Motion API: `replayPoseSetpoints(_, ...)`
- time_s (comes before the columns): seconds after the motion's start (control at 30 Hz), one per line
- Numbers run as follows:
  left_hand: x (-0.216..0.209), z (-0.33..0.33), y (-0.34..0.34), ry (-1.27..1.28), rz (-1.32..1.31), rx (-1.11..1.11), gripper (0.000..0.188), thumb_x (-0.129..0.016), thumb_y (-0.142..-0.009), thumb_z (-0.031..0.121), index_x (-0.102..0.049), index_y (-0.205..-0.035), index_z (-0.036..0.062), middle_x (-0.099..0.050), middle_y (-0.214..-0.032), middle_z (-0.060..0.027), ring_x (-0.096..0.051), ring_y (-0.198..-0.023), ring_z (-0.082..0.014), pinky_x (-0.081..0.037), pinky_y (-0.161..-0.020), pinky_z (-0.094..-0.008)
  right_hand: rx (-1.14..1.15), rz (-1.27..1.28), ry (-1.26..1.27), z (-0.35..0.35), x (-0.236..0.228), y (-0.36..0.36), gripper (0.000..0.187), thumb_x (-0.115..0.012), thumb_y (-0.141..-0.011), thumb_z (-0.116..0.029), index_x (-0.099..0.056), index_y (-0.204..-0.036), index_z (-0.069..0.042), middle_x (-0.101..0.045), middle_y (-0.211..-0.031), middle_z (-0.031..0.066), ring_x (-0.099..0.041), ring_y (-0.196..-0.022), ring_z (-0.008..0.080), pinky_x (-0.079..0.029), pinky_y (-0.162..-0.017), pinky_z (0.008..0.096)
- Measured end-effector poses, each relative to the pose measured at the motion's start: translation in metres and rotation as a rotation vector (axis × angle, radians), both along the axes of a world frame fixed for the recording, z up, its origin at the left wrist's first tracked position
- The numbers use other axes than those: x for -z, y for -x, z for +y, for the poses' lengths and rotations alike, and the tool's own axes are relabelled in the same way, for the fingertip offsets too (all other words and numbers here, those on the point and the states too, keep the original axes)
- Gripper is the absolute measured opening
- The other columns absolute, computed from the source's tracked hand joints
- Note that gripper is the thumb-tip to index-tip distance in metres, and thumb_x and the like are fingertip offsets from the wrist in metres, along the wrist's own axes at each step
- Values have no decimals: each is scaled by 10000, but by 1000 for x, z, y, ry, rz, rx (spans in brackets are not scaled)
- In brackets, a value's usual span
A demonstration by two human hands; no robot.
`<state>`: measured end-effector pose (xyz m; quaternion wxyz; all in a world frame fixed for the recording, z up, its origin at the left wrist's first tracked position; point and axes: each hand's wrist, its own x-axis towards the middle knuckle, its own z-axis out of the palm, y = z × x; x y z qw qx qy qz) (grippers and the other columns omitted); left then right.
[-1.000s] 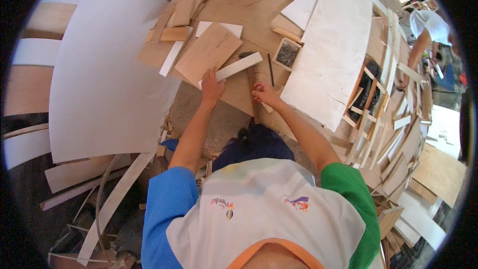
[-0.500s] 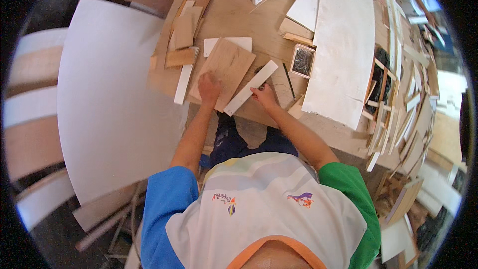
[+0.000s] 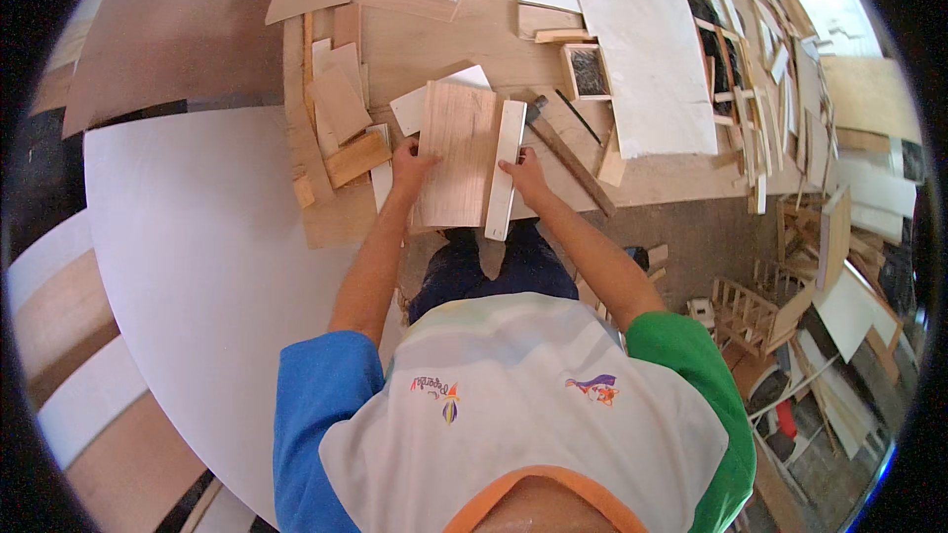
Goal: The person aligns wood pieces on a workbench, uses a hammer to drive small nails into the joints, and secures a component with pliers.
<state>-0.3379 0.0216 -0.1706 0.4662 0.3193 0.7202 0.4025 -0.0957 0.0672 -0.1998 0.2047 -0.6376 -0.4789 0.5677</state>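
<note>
A rectangular light-brown wooden board (image 3: pixel 459 153) stands out over the workbench's near edge. My left hand (image 3: pixel 411 168) is closed on its left edge, thumb on the upper face. A narrow white wooden strip (image 3: pixel 507 168) lies along the board's right side, and my right hand (image 3: pixel 526 178) grips it with the thumb on top. Strip and board run nearly parallel, close together; whether they touch along their length I cannot tell. Just right of my right hand a hammer (image 3: pixel 573 158) rests on the bench. Under the board's far end, a white panel (image 3: pixel 407 111) is partly hidden.
A dark thin stick (image 3: pixel 579 118) and a small box of nails (image 3: pixel 590 72) are right of the hammer. Wood offcuts (image 3: pixel 339 99) pile up at left. A large white sheet (image 3: pixel 197 266) spans the left side. Another long white panel (image 3: pixel 647 49) covers the bench's right.
The board and strip have turned from slanted to nearly straight away from me, side by side. My left hand went from the board's top to its left edge. The hammer is now uncovered.
</note>
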Motion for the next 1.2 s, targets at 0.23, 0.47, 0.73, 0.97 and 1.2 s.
replayPoseSetpoints(0.23,-89,24,-20,-282,-73,185,266,-681,-710,9,-439,-817,37,-584,-803,-83,-557,-764,-136,-454,-686,-306,-187,-53,-345,14,-70,-19,601,-706,-691,-124,-438,-1202,42,-631,-950,224,-636,-862,354,-507,-761,404)
replayPoseSetpoints(0.47,-170,15,-45,-623,428,322,292,-553,-724,-64,-526,-996,40,-616,-1157,-138,-621,-1019,-264,-482,-877,-372,-183,145,-650,19,-113,-25,604,-659,-724,-51,-421,-1275,4,-531,-1210,236,-510,-1163,357,-417,-954,396)
replayPoseSetpoints(0.73,-187,-16,-70,-753,932,657,567,-468,-751,-106,-597,-1229,171,-586,-1258,-69,-535,-1193,-238,-398,-1037,-411,-147,178,-775,30,-86,-31,450,-709,-750,-123,-452,-1098,-3,-595,-1017,242,-593,-937,425,-482,-764,452)
replayPoseSetpoints(0.97,-190,-38,-70,-708,935,651,601,-491,-731,-100,-576,-1249,191,-551,-1312,-34,-503,-1230,-229,-366,-1070,-403,-300,150,-860,29,-104,-37,499,-730,-750,-164,-440,-1126,-11,-602,-1017,238,-591,-972,422,-488,-785,451)
replayPoseSetpoints(1.2,-207,-37,-49,-723,1112,748,608,-512,-748,-88,-575,-1251,248,-553,-1303,28,-447,-1266,-209,-339,-1078,-407,-336,315,-877,23,-133,-12,554,-706,-784,-172,-420,-1230,-9,-591,-1105,197,-590,-1056,318,-471,-873,386)
